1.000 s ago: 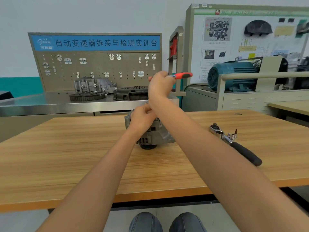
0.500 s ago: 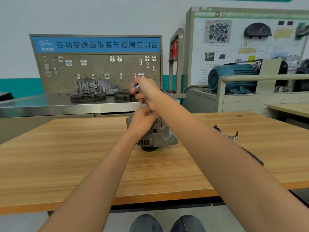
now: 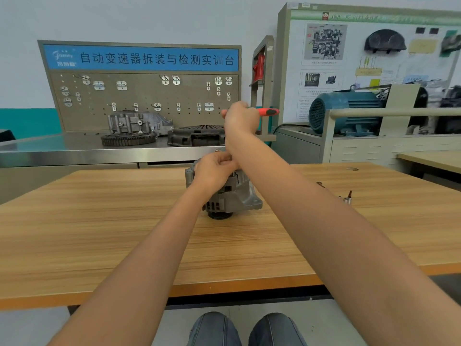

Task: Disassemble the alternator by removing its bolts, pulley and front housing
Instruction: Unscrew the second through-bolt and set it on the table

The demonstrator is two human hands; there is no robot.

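Alternator (image 3: 232, 193) is stood on the wooden table (image 3: 99, 233), near the middle, pulley end down; the black pulley (image 3: 220, 216) is seen under the housing, touching the table top. Top of the alternator is gripped by the left hand (image 3: 214, 171), fingers curled over the upper edge. Right hand (image 3: 240, 118) is raised above the alternator, fingers wrapped around a red-handled tool (image 3: 268, 111); the handle is pointed to the right, tool head is hidden behind the hand, so contact with a bolt cannot be told. Right forearm is crossed just over the left hand.

To the right on the table, small sockets/bits (image 3: 348, 197) are seen, partly hidden by the right forearm.

Behind the table, a steel bench (image 3: 62, 151) is seen with a gear ring (image 3: 128, 139), a grey casting (image 3: 139, 122) and a dark clutch cover (image 3: 197, 136). A pegboard with a blue sign (image 3: 141, 58) is mounted above it. A teal electric motor (image 3: 344, 112) is seen at right, in front of a display board (image 3: 349, 53). Knees in jeans (image 3: 247, 329) are visible at the bottom edge.
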